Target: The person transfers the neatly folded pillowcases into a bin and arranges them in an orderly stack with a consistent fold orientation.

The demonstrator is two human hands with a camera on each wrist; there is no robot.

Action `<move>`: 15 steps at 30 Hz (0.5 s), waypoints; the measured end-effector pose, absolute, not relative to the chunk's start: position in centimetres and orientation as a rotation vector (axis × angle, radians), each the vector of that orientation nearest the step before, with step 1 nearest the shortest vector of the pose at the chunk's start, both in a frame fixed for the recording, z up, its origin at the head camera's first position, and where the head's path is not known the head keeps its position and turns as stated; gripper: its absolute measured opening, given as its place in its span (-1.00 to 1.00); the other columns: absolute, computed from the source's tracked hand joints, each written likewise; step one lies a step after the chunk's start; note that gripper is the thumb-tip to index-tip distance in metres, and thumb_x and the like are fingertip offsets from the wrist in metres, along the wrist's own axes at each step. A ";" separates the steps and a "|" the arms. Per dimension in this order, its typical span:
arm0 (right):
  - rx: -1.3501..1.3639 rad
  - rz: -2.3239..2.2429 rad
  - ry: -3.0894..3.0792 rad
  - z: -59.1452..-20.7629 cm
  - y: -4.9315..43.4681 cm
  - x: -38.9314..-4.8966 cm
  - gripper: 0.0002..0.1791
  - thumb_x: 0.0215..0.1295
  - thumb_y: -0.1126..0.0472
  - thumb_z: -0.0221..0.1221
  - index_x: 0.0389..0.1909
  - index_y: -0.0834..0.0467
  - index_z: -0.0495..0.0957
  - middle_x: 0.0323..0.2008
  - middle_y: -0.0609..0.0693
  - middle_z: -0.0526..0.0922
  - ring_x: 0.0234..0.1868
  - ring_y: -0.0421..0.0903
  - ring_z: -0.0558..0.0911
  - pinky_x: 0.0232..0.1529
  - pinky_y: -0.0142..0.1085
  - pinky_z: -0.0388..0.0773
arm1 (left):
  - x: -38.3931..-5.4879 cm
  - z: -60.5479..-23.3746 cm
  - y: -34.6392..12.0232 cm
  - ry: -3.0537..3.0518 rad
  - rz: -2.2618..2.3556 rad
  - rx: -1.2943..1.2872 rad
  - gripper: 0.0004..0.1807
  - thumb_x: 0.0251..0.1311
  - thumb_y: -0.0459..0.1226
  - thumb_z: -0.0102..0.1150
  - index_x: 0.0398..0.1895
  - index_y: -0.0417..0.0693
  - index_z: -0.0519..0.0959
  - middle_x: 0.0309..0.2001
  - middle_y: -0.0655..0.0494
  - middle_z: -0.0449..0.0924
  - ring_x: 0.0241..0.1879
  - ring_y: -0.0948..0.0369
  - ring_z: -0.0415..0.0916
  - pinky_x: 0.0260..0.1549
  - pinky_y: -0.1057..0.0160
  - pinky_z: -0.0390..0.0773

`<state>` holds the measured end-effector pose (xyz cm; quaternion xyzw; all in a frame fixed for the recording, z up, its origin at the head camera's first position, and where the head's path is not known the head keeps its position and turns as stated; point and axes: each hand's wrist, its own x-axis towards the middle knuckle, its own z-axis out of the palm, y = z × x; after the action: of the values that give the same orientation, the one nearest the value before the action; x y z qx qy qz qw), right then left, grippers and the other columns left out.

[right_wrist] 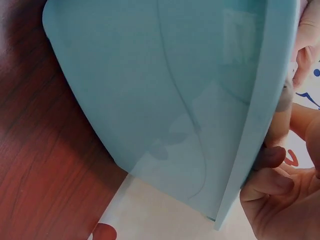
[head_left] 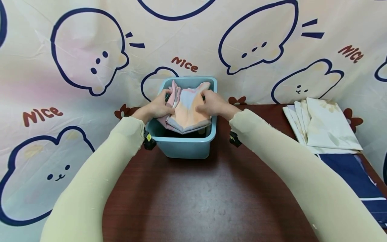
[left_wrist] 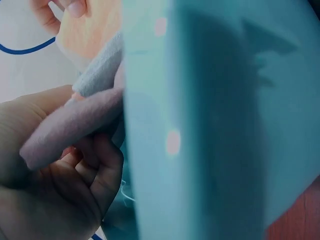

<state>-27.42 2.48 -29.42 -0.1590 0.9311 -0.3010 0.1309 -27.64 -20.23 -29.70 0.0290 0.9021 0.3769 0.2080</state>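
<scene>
My left hand (head_left: pixel 158 106) and right hand (head_left: pixel 213 103), curled, pinch the cloth (head_left: pixel 188 107) in the bin (head_left: pixel 187 148) by the desk's (head_left: pixel 193 195) back edge — unfinished, I'd say. Pale cloths (head_left: pixel 329 124), right edge: already folded.

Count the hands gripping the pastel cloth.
2: the left hand at the left side of the pastel cloth, the right hand at its right, both by the rim of the blue bin.

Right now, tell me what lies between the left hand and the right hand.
In the head view, a pastel cloth lies between the left hand and the right hand; both grip it at the mouth of the blue bin.
</scene>
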 end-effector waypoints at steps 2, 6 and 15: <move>-0.459 -0.877 2.699 -29.4 2.5 -27.4 -0.52 0.30 0.08 0.18 0.15 0.19 0.34 -0.09 0.08 0.58 -0.25 -0.09 0.59 -0.27 -0.34 0.53 | -27.6 -29.8 -20.1 2.533 1.054 0.091 -0.05 0.18 -0.40 0.14 0.49 0.10 -0.23 0.34 -0.25 0.18 0.18 -0.03 0.43 0.35 -0.02 0.27; -0.450 -0.863 2.698 -29.4 2.5 -27.5 -0.50 0.30 0.08 0.18 0.17 0.19 0.32 -0.08 0.09 0.57 -0.23 -0.08 0.58 -0.27 -0.34 0.52 | -27.6 -30.0 -19.8 2.571 1.074 0.122 -0.03 0.14 -0.45 0.16 0.50 0.05 -0.20 0.48 -0.17 -0.09 0.37 -0.02 0.07 0.47 -0.03 -0.03; -0.428 -0.831 2.708 -29.3 2.4 -27.7 -0.49 0.28 0.08 0.21 0.17 0.19 0.33 -0.10 0.07 0.56 -0.23 -0.08 0.55 -0.28 -0.35 0.49 | -27.8 -30.3 -19.3 2.614 0.996 0.169 -0.04 0.13 -0.45 0.17 0.49 0.00 -0.19 0.49 -0.18 -0.10 0.38 -0.03 0.04 0.47 -0.02 0.01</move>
<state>-27.66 2.35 -29.35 -0.1481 0.9363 -0.2872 0.1378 -27.84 -19.33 -30.29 0.0594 0.9194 0.3502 0.1690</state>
